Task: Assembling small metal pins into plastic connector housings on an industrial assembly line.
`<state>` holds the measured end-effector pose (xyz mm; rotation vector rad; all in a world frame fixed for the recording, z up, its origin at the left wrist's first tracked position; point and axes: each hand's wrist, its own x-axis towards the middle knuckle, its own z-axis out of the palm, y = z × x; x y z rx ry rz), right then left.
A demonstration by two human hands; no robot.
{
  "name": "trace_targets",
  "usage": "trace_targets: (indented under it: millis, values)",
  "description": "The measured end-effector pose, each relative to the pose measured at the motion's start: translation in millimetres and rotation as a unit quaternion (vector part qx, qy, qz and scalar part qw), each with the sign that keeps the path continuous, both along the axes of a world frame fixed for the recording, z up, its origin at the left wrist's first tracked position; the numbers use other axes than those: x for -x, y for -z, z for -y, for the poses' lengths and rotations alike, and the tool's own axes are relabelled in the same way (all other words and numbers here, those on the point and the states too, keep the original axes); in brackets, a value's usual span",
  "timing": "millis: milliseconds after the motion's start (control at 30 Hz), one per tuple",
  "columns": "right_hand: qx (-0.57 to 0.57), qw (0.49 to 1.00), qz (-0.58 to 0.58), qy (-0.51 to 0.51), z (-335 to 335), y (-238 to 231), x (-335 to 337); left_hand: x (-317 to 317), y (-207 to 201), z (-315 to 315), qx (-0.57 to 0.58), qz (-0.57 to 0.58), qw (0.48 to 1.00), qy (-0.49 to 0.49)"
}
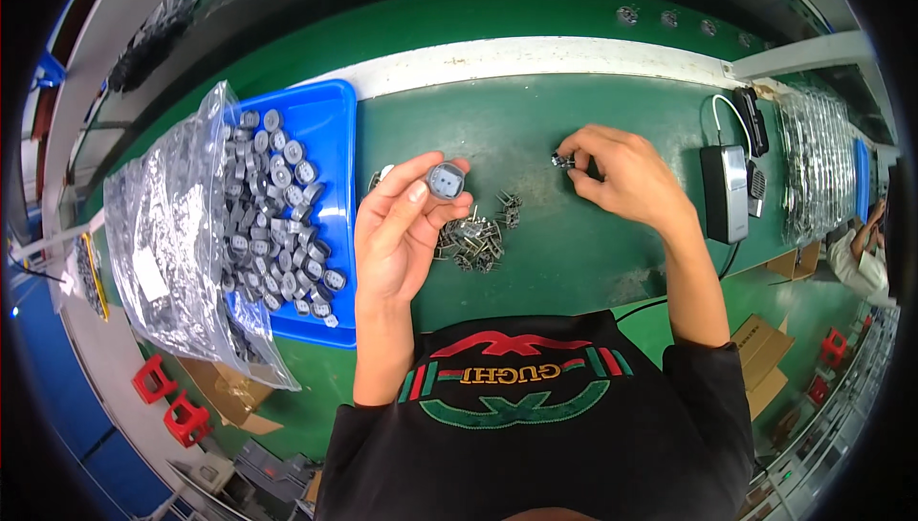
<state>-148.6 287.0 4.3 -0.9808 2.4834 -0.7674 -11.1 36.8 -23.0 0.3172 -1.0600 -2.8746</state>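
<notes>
My left hand holds up a round grey plastic part between thumb and fingers; small dark holes show on its face. To the right, my right hand pinches a small dark piece with shiny bits just over the green table; its exact kind is too small to tell. Between the hands lies a pile of small metal pieces with thin legs, partly behind my left fingers. A smaller cluster of the same pieces sits beside it.
At the left, a blue tray holds many grey round parts, with a clear plastic bag over its left side. A black-and-grey box with a cable stands at the table's right, near stacked clear plastic trays. A white ledge runs behind.
</notes>
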Motion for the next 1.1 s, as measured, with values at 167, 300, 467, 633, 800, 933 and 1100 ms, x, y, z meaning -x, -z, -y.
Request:
trace_targets:
  millis: [167, 300, 467, 633, 800, 933, 1100]
  values:
    - [0.087, 0.987, -0.039, -0.129, 2, 13, 14, -1, 3, 1, -0.009, 0.013, 1.0, -0.007]
    - [0.025, 0.994, 0.005, -0.11, 14, 8, 9, 2, 5, 1, -0.027, -0.003, 1.0, 0.01]
    - [0.003, 0.993, -0.03, -0.112, 18, 9, 14, 3, 4, -1, -0.074, -0.016, 0.997, 0.022]
    - [0.22, 0.974, -0.055, -0.019, 37, -19, -12, 6, 0, -10, -0.028, -0.022, 0.999, 0.024]
    - [0.287, 0.948, -0.138, 0.014, 63, -39, -35, 7, -6, -20, 0.016, -0.02, 0.999, 0.028]
    - [0.278, 0.941, -0.19, -0.003, 65, -39, -35, 7, -9, -24, 0.029, -0.021, 0.999, 0.025]
    - [0.271, 0.94, -0.205, 0.016, 71, -35, -39, 7, -10, -26, 0.007, -0.035, 0.999, 0.007]
